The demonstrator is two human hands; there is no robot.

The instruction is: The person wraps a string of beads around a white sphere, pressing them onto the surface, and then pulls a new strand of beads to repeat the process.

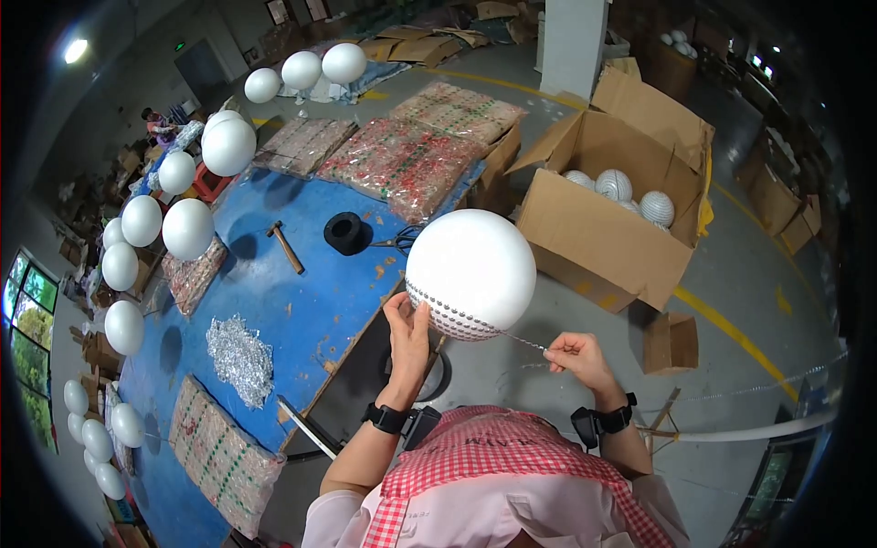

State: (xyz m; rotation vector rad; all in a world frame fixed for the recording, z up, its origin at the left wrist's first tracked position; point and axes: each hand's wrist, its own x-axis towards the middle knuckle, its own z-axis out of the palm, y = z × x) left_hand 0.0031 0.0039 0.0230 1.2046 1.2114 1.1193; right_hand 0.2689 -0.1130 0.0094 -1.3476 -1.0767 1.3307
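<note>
A large white ball (475, 265) is in front of me, with rows of silvery beaded trim (457, 320) wound around its lower part. My left hand (408, 338) is at the ball's lower left side, its thumb and fingers pressed on the surface and the trim. From the ball's underside a thin strand of the same trim (525, 342) runs out to the right. My right hand (582, 358) pinches this strand between thumb and fingertips, and the strand looks taut. Whatever supports the ball from below is mostly hidden.
Left of me, a blue table (301, 320) bears a hammer (286, 248), a black roll (347, 234), scissors (402, 239), a silvery pile (239, 359) and bagged bundles (397, 169). White balls (188, 229) hang beyond. An open carton (594, 228) holds several wrapped balls (614, 185).
</note>
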